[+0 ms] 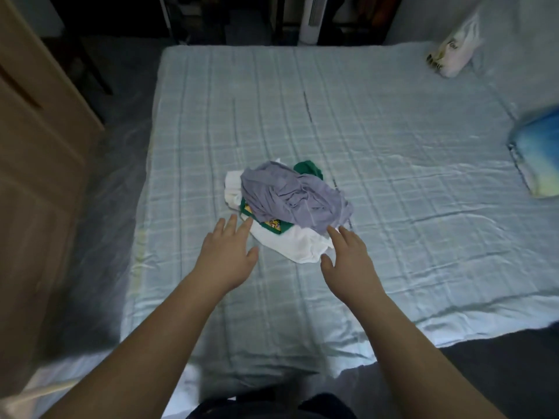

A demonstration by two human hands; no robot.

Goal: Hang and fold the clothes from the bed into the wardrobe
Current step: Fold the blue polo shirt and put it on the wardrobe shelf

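Clothes [287, 204] lie heaped near the middle of the bed [393, 140]: a grey-lilac garment [290, 196] on top, a green garment [308, 169] showing beneath and behind it, a white garment [298, 246] spilling out toward me. I see my left hand [227, 255] just short of the clothes' near left edge, fingers straight and spread, holding nothing. My right hand [348, 261] is at their near right edge, equally spread and empty, fingertips at the grey-lilac hem; whether they touch it I cannot tell. Far right of the clothes lies a blue pillow [538, 155]; far beyond them, a white bag [453, 55].
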